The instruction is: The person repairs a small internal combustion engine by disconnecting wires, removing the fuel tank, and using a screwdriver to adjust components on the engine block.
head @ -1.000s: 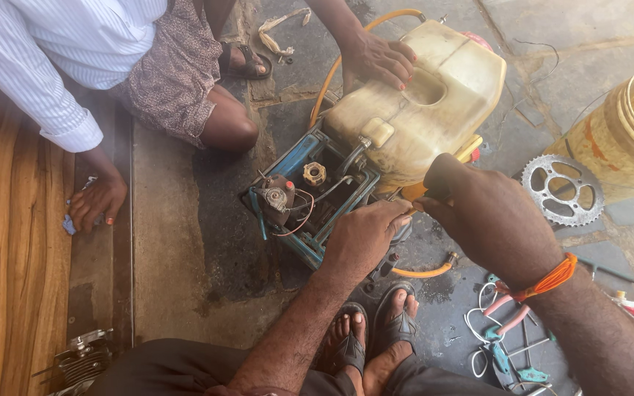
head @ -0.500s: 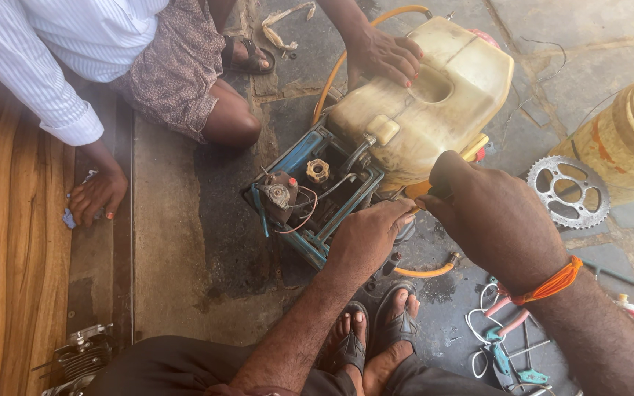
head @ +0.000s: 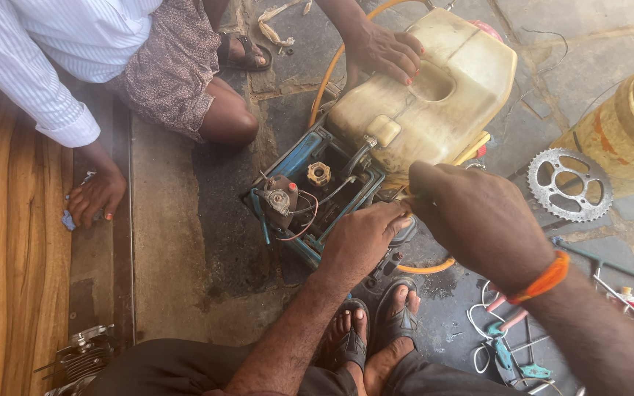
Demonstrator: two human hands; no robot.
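A small engine machine with a blue metal frame (head: 299,158) and a dirty cream plastic tank (head: 442,110) lies on the stone floor. Its red and white wires and a brass fitting (head: 319,174) are exposed. My left hand (head: 365,238) lies on the frame's near edge, fingers curled over it. My right hand (head: 478,220) is a closed fist just right of it, gripping a tool handle that is mostly hidden. An orange band circles that wrist. Another person's hand (head: 387,48) rests on the tank.
The other person crouches at top left, their second hand (head: 93,194) on the floor. A sprocket (head: 570,183) and a yellow bucket (head: 632,125) are at right. Pliers and small tools (head: 508,345) lie by my sandalled feet. A finned engine part (head: 82,359) sits bottom left.
My right fist has come down and closer to my left hand, covering the dark handle end seen before. The other person's hands stay put.
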